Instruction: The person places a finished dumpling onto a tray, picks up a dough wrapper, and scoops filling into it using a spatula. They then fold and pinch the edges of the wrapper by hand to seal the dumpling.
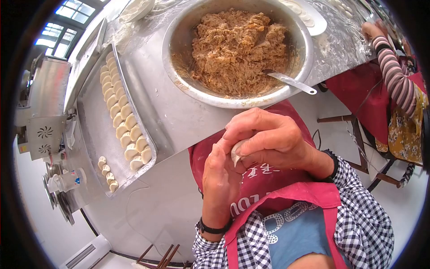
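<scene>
My left hand [219,179] and my right hand [268,136] are pressed together over my red apron, just below the table edge. Between their fingers they pinch a small white dumpling [236,153]; only its pale edge shows, the rest is hidden by my fingers. Right above the hands a big metal bowl [179,85] of brown minced filling [237,49] stands on the steel table [152,103]. A metal spoon [291,82] leans in the filling with its handle over the bowl's near rim.
A metal tray [96,130] at the left carries rows of folded dumplings [121,121]. A white plate [313,20] with dumplings sits behind the bowl. Another person's striped sleeve [394,76] rests on the floury table at the far right. Wooden stools stand below.
</scene>
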`<action>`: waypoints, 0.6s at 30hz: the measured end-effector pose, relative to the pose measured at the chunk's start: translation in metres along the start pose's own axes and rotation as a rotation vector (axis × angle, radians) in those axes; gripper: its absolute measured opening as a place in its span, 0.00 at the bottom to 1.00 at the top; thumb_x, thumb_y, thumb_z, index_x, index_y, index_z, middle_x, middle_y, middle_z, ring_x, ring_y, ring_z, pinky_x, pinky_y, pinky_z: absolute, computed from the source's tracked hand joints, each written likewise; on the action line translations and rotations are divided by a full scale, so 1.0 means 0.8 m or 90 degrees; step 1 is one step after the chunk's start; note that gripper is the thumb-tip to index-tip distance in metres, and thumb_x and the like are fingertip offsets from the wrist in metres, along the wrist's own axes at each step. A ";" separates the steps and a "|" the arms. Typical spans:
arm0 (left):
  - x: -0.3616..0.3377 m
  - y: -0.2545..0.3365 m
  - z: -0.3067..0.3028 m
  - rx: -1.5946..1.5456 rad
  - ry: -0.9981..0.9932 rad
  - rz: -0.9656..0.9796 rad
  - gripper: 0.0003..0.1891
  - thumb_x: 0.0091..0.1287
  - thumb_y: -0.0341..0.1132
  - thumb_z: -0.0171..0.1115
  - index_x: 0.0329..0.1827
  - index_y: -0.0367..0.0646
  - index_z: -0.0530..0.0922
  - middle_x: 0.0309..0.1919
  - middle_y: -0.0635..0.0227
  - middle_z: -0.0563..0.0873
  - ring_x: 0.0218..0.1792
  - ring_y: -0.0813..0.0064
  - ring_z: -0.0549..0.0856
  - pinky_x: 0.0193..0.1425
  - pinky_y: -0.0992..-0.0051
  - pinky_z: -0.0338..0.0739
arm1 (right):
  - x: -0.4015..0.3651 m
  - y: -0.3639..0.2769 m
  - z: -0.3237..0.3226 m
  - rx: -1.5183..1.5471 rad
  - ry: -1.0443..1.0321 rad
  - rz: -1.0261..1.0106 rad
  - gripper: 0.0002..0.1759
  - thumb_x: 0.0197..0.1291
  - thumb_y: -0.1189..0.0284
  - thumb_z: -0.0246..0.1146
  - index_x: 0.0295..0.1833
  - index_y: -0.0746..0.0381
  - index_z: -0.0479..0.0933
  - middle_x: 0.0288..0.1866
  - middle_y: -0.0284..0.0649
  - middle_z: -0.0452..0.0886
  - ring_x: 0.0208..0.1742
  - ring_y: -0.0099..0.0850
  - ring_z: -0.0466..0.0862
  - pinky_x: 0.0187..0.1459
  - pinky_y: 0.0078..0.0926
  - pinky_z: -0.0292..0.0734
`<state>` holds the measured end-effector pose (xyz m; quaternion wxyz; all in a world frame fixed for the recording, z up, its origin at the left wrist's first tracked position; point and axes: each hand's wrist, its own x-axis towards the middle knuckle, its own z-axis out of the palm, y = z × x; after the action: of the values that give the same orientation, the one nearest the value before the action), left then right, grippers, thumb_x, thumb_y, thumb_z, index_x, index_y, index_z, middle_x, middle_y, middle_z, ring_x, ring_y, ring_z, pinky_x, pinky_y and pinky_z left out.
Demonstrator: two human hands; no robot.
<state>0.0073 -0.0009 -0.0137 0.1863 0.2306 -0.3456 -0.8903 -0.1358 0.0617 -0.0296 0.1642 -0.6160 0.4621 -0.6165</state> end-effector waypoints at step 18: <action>0.000 -0.001 -0.006 -0.051 -0.020 0.024 0.32 0.72 0.53 0.35 0.61 0.29 0.63 0.57 0.50 0.72 0.57 0.59 0.75 0.60 0.61 0.71 | 0.002 -0.009 0.005 0.016 0.020 0.063 0.10 0.43 0.76 0.70 0.34 0.64 0.78 0.45 0.45 0.79 0.45 0.38 0.80 0.45 0.33 0.76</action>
<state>0.0096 -0.0031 -0.0174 0.2066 0.2028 -0.3170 -0.9031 -0.1300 0.0624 -0.0238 0.1949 -0.5806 0.4865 -0.6231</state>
